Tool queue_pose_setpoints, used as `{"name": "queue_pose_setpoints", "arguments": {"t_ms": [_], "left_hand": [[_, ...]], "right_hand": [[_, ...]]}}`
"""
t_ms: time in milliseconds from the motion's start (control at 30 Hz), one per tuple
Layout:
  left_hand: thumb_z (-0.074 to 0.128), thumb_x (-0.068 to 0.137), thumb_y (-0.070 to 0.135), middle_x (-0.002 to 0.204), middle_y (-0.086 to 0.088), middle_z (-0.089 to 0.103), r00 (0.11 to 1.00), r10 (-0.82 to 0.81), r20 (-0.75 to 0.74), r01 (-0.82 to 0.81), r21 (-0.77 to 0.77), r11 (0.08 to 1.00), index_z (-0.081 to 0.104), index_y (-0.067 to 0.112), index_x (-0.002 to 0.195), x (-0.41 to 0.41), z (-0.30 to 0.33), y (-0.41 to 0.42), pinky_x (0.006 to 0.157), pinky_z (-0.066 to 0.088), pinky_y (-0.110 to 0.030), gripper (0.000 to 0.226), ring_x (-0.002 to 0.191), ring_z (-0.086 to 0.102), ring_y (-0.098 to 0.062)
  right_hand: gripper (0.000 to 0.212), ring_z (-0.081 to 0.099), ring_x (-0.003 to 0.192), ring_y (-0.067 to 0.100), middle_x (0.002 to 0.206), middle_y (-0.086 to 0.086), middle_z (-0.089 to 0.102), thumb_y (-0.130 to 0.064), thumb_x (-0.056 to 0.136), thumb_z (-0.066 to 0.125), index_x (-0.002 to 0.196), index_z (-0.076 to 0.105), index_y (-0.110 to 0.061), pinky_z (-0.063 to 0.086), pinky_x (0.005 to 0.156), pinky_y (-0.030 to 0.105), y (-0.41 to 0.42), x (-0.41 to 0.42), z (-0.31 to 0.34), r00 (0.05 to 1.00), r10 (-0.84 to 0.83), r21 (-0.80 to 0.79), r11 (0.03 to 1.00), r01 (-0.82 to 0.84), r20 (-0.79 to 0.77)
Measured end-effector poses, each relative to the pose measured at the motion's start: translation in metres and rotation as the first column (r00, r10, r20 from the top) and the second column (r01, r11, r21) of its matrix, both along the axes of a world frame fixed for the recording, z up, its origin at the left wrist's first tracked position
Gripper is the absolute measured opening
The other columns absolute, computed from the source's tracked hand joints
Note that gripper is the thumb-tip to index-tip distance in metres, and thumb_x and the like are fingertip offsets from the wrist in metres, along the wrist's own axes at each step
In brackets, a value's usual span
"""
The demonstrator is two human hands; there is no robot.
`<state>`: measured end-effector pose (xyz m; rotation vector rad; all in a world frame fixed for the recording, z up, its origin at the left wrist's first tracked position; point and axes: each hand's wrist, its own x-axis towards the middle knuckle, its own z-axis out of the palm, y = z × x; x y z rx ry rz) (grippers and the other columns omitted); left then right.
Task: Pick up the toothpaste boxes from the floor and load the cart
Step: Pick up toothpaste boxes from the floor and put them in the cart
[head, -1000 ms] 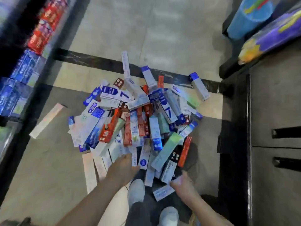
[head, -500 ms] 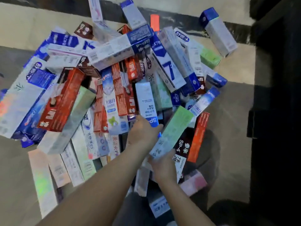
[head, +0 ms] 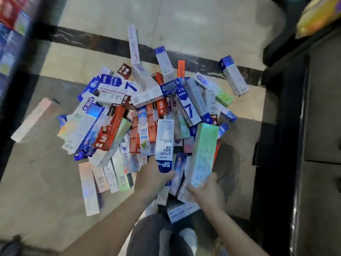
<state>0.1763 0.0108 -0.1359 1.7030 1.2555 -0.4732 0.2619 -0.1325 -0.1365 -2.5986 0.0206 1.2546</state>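
A heap of several toothpaste boxes (head: 147, 115) in white, blue, red and green lies on the tiled floor. My left hand (head: 154, 175) grips the near end of a white and blue box marked SP-4 (head: 164, 145), lifted above the heap. My right hand (head: 207, 189) grips the near end of a pale green box (head: 203, 152), also raised. Another white box (head: 182, 211) lies by my feet. No cart can be made out for certain.
A black frame with shelves of boxed goods (head: 11, 43) runs along the left. A dark cabinet (head: 323, 126) with a black edge stands on the right, with colourful packs (head: 317, 13) above it. A lone pale box (head: 32, 120) lies left of the heap.
Both hands went from reaching into the near edge of the heap to each holding a box and lifting it. The camera dipped close to the heap and has pulled back.
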Motion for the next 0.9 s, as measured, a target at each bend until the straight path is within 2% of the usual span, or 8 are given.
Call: {"name": "queue_pose_setpoints", "arguments": {"t_ms": [67,167,333,500,633,733,833,900], "left_hand": [[0.071,0.076,0.043,0.109,0.005,0.064,1.000,0.016,-0.001,-0.016,0.009,1.000,0.045,0.025,0.121,-0.010,0.055,0.002,0.073,0.050,-0.027,0.055,0.094,0.063,-0.018],[0.072,0.079,0.039,0.118,-0.002,0.064,0.998,0.070,-0.005,-0.070,0.035,0.997,0.045,0.019,0.126,-0.026,0.141,0.002,0.073,0.043,-0.024,0.058,0.096,0.061,-0.019],[0.072,0.077,0.040,0.116,-0.005,0.066,0.993,0.112,0.040,-0.116,0.118,0.986,0.049,0.015,0.122,-0.061,0.276,-0.001,0.073,0.046,-0.027,0.056,0.101,0.062,-0.023],[0.073,0.076,0.039,0.114,-0.005,0.065,0.970,0.205,0.129,-0.232,0.245,0.941,0.053,0.014,0.118,-0.111,0.397,-0.019,0.070,0.042,-0.027,0.053,0.098,0.061,-0.022],[0.072,0.077,0.041,0.110,-0.001,0.067,0.926,0.316,0.205,-0.367,0.307,0.878,0.059,0.016,0.117,-0.166,0.468,-0.042,0.067,0.038,-0.023,0.049,0.090,0.061,-0.017],[0.074,0.078,0.038,0.103,-0.002,0.069,0.888,0.399,0.229,-0.457,0.345,0.820,0.065,0.016,0.111,-0.212,0.507,-0.062,0.065,0.037,-0.022,0.041,0.093,0.064,-0.019],[0.074,0.078,0.031,0.111,-0.004,0.068,0.821,0.492,0.289,-0.570,0.369,0.735,0.063,0.017,0.113,-0.260,0.534,-0.079,0.071,0.040,-0.023,0.040,0.101,0.063,-0.020],[0.073,0.078,0.033,0.113,-0.004,0.067,0.782,0.547,0.299,-0.623,0.375,0.687,0.062,0.016,0.113,-0.295,0.550,-0.088,0.072,0.040,-0.023,0.040,0.095,0.061,-0.019]], "right_hand": [[0.054,0.060,0.075,0.020,0.087,-0.005,0.055,-0.045,0.074,0.071,0.100,0.031,-0.021,0.049,0.061,0.033,0.001,0.010,0.056,0.997,0.072,0.014,0.997,-0.072,0.018],[0.051,0.056,0.072,0.020,0.087,-0.005,0.055,-0.047,0.077,0.067,0.101,0.030,-0.021,0.041,0.057,0.031,0.004,0.019,0.147,0.977,0.209,0.010,0.978,-0.209,0.041],[0.051,0.063,0.089,0.028,0.093,-0.001,0.059,-0.044,0.076,0.064,0.105,0.030,-0.018,0.043,0.065,0.033,0.003,0.013,0.283,0.915,0.390,0.036,0.918,-0.395,0.106],[0.054,0.062,0.094,0.028,0.098,0.003,0.059,-0.044,0.079,0.067,0.107,0.031,-0.015,0.043,0.067,0.034,-0.007,-0.010,0.398,0.826,0.520,0.109,0.828,-0.550,0.219],[0.076,0.060,0.093,0.027,0.106,0.004,0.062,-0.047,0.075,0.070,0.132,0.033,-0.014,0.044,0.066,0.033,-0.011,-0.039,0.456,0.781,0.565,0.210,0.757,-0.619,0.264],[0.077,0.064,0.091,0.025,0.108,0.003,0.064,-0.058,0.060,0.066,0.124,0.042,-0.023,0.051,0.069,0.036,-0.005,-0.069,0.482,0.717,0.633,0.279,0.661,-0.696,0.292],[0.085,0.065,0.094,0.026,0.107,0.002,0.065,-0.064,0.054,0.063,0.125,0.042,-0.023,0.054,0.075,0.037,0.013,-0.107,0.494,0.647,0.695,0.329,0.559,-0.761,0.314],[0.088,0.064,0.100,0.025,0.113,0.003,0.065,-0.066,0.051,0.062,0.126,0.044,-0.023,0.055,0.082,0.041,0.025,-0.144,0.514,0.587,0.735,0.346,0.483,-0.804,0.340]]}}
